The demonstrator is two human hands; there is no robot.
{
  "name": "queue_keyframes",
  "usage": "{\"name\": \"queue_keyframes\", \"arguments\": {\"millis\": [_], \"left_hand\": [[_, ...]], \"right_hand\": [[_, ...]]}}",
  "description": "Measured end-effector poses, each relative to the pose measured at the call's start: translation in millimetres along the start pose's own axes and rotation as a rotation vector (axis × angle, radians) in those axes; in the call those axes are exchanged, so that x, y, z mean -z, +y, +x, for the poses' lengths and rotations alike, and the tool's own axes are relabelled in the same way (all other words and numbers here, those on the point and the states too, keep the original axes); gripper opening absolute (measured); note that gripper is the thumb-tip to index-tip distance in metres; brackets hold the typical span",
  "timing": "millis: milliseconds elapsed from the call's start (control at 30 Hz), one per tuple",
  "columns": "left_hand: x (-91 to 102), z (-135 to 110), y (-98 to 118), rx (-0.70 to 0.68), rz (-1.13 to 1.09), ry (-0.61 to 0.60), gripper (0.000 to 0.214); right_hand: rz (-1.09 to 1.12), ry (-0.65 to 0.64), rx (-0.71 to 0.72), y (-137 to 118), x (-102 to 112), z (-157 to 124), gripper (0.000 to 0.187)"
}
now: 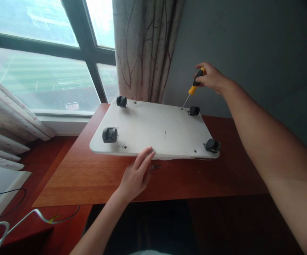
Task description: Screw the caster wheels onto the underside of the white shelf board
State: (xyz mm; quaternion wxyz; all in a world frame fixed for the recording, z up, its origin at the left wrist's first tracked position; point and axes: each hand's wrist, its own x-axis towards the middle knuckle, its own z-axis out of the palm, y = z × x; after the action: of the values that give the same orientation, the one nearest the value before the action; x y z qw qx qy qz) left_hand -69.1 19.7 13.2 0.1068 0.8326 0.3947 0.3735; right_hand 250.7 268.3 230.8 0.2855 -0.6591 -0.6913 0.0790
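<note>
A white board [148, 124] with rounded corners lies on the wooden table, its wheeled side up. Black casters stand near its corners: far left [121, 101], near left [110, 135], far right [194, 111] and near right [212, 145]. My right hand [209, 76] is closed around the yellow and black handle of a screwdriver [192, 88]. The tool slants down, and its tip meets a hole by the board's far edge, left of the far-right caster. My left hand [140, 168] rests with outstretched fingers on the board's near edge. Small metal pieces [155, 166], probably screws, lie beside it.
The brown table [89, 180] reaches out around the board. Behind it hang a patterned curtain [145, 49] and a grey wall [238, 46]. A window [55, 78] is at the left. White and black cables [23, 226] run at the lower left.
</note>
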Motion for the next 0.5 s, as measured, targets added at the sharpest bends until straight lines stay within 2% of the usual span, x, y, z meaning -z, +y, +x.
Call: {"name": "queue_keyframes", "arguments": {"millis": [33, 100, 200, 267, 400, 500], "left_hand": [[0.0, 0.0, -0.1, 0.0, 0.001, -0.001, 0.07], [0.0, 0.0, -0.2, 0.001, 0.003, -0.002, 0.07], [0.1, -0.2, -0.4, 0.001, 0.005, 0.0, 0.069], [0.1, -0.4, -0.3, 0.001, 0.003, 0.0, 0.068], [0.1, -0.5, 0.1, 0.008, -0.001, -0.007, 0.068], [0.7, 0.0, 0.6, 0.002, -0.008, -0.003, 0.067]], "right_hand": [[-0.012, 0.0, 0.028, -0.5, 0.4, -0.5, 0.051], [-0.148, 0.078, 0.05, -2.5, 0.5, -3.5, 0.044], [-0.32, 0.187, -0.005, -6.8, -1.3, -8.0, 0.039], [-0.299, 0.174, -0.039, -9.4, -2.8, -7.4, 0.038], [-0.145, 0.049, -0.055, -12.1, -2.5, -2.0, 0.043], [-0.258, 0.097, -0.078, -10.8, -1.0, -3.0, 0.037]]}}
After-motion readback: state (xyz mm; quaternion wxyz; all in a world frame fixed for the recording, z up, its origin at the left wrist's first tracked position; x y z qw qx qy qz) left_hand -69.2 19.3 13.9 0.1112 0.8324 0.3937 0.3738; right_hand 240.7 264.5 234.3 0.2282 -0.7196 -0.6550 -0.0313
